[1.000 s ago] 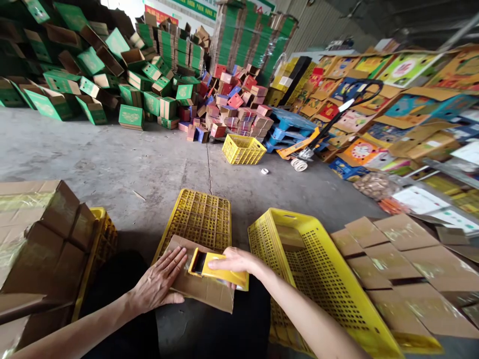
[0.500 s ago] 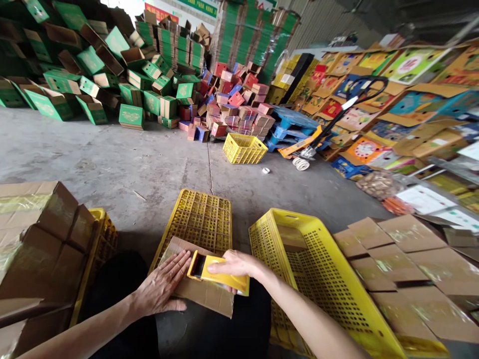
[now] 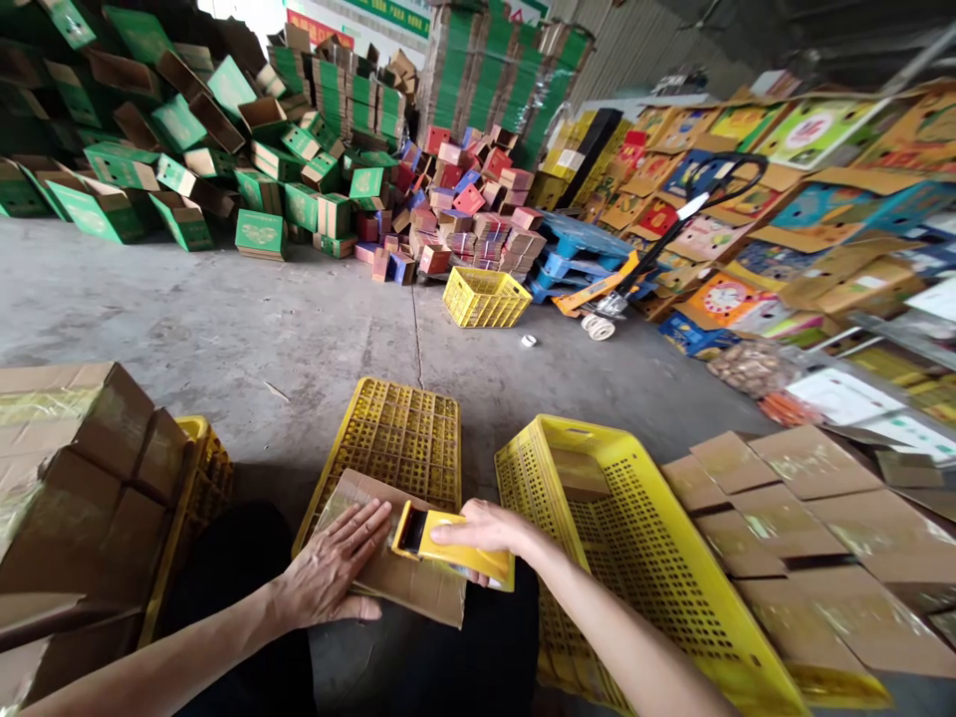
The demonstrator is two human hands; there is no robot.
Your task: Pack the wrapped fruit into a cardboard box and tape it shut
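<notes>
Left hand (image 3: 333, 573) flat, fingers spread, pinning cardboard box (image 3: 407, 583); right hand (image 3: 482, 528) gripping yellow tape dispenser (image 3: 455, 546); best drawn straight, pressed firmly.

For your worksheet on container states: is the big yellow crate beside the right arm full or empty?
Nearly empty: the yellow crate shows bare perforated walls, only one cardboard piece inside.
</notes>
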